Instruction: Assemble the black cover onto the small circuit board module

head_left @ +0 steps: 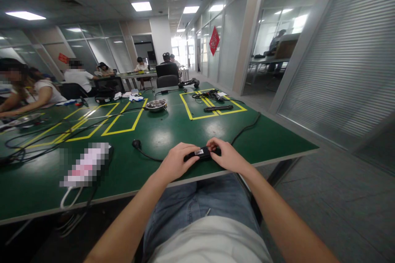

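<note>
A black adapter-like block (203, 153) with a white label lies near the front edge of the green table (271, 139). My left hand (179, 159) grips its left end between thumb and fingers. At the block's right end, my right hand (224, 154) pinches it, with the fingertips bent over the end. A black cable with a plug (136, 144) runs out from beside my left hand, and another black cable (247, 126) leads from near my right hand to the back right.
Yellow tape outlines surround a black bar (218, 108) and tangled cables (208, 95). A metal bowl (156, 105) holds small parts. To the left lie a blurred pink-and-white object (88, 164) and long black cables (40, 148). A person (40, 92) works at the far left.
</note>
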Demonstrator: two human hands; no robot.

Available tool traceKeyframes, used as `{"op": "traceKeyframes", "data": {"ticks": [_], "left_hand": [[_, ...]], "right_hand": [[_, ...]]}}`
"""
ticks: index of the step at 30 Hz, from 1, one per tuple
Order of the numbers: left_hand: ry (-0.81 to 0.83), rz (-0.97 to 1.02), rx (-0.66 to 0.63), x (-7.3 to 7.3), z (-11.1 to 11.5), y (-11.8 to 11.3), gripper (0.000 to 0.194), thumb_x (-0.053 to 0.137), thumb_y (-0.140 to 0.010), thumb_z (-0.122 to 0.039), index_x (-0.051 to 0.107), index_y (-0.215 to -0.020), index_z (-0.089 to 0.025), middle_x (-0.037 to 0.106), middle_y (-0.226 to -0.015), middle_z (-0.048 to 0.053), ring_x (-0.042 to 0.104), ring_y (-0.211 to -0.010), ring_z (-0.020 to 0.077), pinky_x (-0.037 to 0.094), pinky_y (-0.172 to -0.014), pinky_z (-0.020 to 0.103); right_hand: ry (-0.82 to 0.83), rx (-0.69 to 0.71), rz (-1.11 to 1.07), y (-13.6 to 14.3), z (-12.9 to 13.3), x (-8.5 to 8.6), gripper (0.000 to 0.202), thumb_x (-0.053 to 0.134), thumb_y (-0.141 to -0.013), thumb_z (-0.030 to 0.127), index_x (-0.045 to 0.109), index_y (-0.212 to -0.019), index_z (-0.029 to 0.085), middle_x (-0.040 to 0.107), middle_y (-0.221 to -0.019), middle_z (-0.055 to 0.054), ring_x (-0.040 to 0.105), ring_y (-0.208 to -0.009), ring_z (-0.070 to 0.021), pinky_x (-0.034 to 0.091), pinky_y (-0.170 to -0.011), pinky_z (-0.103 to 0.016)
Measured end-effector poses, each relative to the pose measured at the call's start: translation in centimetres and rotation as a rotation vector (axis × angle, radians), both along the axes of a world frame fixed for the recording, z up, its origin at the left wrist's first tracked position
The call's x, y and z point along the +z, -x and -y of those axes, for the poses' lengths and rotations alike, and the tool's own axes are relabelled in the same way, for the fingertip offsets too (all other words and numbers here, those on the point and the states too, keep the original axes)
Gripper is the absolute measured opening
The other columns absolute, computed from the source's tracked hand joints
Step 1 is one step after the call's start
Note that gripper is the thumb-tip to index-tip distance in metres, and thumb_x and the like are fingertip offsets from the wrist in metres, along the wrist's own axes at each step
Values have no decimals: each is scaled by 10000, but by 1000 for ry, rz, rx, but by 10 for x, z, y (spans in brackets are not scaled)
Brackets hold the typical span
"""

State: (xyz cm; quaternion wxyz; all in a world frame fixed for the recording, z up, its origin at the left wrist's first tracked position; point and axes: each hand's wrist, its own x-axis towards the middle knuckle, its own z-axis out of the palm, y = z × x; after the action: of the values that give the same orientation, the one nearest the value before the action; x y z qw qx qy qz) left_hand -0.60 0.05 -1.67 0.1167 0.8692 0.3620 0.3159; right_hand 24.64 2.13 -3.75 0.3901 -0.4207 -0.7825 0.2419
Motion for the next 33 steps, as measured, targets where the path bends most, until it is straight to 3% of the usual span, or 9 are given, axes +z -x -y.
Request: {"op": "traceKeyframes", "data": {"ticks": [11, 17, 27, 29, 33], "left_hand": [[0, -50, 1, -1, -1, -2, 264, 692, -1043, -341, 820, -1259, -258, 806, -1253, 109, 731, -1133, 270, 594, -1042, 430], [22, -46, -7, -1, -1, -2, 264, 722, -1021, -327, 814, -1262, -272, 811, -1245, 95, 723, -1120, 271, 583, -1030, 432], [60, -23, -11, 3, 0, -4, 233, 679, -1045, -312, 792, -1238, -248, 822, -1231, 88, 723, -1114, 261, 561, -1033, 429], [64, 29, 45, 2, -2, -3, 223, 668, -1043, -289, 777, -1231, -238, 821, -1214, 87, 719, -1114, 261, 564, -1034, 427], [25, 124, 321, -5, -11, 0, 198, 699, -991, -228, 733, -1185, -239, 803, -1189, 81, 698, -1165, 284, 566, -1037, 456]], "right_hand": [[5, 9, 41, -2, 1, -2, 360, 655, -732, 85, 705, -1060, 225, 763, -963, -27, 703, -936, -221, 555, -930, -377], [-5, -20, 90, -2, 3, 0, 260, 793, -871, 310, 803, -1117, 228, 805, -991, -59, 735, -932, -241, 559, -898, -394], [3, -16, 66, -2, 2, -1, 238, 793, -881, 351, 786, -1082, 224, 794, -958, -51, 731, -909, -231, 561, -875, -372], [6, -18, 25, -1, 2, -1, 259, 778, -873, 347, 728, -1097, 226, 772, -923, -31, 717, -886, -223, 562, -856, -362], [-1, -12, -9, -1, 2, -1, 181, 701, -867, 276, 645, -1034, 237, 738, -895, -15, 698, -863, -215, 554, -828, -350]]}}
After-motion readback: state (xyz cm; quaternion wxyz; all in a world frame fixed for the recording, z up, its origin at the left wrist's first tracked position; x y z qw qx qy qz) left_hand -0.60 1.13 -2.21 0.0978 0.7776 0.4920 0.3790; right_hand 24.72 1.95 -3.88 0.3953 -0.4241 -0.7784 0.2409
